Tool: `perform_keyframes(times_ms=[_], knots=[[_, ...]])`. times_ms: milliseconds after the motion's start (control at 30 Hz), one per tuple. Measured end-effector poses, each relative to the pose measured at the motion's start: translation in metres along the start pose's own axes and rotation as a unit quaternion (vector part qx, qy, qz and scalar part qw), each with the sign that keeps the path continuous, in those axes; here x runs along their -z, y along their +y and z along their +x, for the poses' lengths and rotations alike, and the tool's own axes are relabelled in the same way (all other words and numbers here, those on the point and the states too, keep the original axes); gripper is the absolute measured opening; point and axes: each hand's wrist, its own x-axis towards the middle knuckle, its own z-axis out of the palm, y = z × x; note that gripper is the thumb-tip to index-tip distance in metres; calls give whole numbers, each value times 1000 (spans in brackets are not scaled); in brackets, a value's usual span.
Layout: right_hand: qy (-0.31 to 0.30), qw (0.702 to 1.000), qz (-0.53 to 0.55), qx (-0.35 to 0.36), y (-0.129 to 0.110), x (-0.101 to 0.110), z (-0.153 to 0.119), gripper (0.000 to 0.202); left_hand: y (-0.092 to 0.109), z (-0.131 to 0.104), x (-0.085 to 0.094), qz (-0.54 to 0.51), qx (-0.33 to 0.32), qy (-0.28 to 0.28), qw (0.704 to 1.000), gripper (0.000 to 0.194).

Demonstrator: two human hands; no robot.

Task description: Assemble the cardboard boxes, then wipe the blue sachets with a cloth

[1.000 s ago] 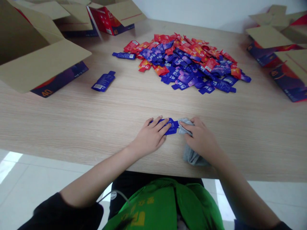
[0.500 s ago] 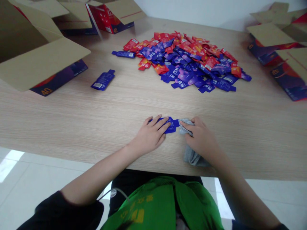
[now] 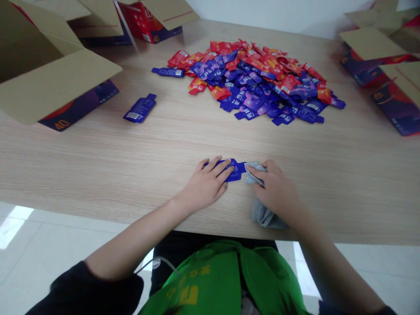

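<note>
A blue sachet (image 3: 235, 170) lies flat on the table near its front edge, its narrow neck pointing right. My left hand (image 3: 208, 181) rests on the sachet's left part with the fingers spread, pressing it to the table. Gripped in my right hand (image 3: 275, 186) is a grey cloth (image 3: 264, 215), bunched up, with a fold of it touching the end of the sachet's neck. The rest of the cloth hangs below the hand onto the table.
Farther back lies a heap of red and blue sachets (image 3: 256, 83). Single blue sachets lie at its left (image 3: 169, 72) and nearer the open carton (image 3: 78, 105) at the left (image 3: 140, 108). More open cartons stand at the back left (image 3: 147, 22) and right (image 3: 398, 103).
The camera view has shifted very slightly. Both hands, the sachet and the cloth look nearly unchanged.
</note>
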Motion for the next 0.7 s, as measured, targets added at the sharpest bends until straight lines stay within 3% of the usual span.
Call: perform_keyframes(times_ms=[100, 333, 500, 700], knots=[[-4, 1000, 6, 11, 3, 5, 2, 51, 0, 0, 0, 1, 1, 4, 1000, 47], [7, 999, 22, 31, -12, -3, -1, 52, 0, -1, -2, 5, 1, 12, 1000, 47], [-3, 1000, 4, -4, -1, -1, -4, 51, 0, -1, -2, 7, -1, 8, 1000, 47], [6, 1000, 13, 19, 4, 7, 2, 51, 0, -1, -1, 3, 1, 8, 1000, 47]])
